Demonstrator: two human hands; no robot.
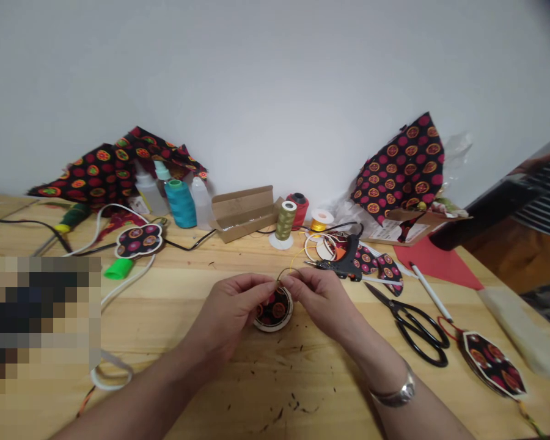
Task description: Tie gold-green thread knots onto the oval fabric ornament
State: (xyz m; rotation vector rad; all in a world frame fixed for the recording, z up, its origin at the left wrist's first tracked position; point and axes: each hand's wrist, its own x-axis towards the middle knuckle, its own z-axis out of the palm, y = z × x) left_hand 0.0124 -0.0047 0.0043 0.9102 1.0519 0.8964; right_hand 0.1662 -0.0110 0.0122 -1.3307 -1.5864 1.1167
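A round ornament (273, 313) with dark, patterned fabric and a pale rim lies on the table between my hands. My left hand (238, 302) is closed at its top edge, thumb and forefinger pinching a thin cord (284, 272). My right hand (321, 299) meets it fingertip to fingertip, also closed in a pinch on the cord. The cord bows up in a small loop above the fingertips. Part of the ornament's upper left is hidden behind my left fingers. A yellow thread runs just behind my right hand.
Black scissors (412, 324) and a glue gun (341, 266) lie to the right, near an elongated fabric ornament (494, 365). Thread spools (285, 221) and an open cardboard box (247, 214) line the wall. A flower-shaped piece (139, 240) and white cable are left. Dark scraps litter the front.
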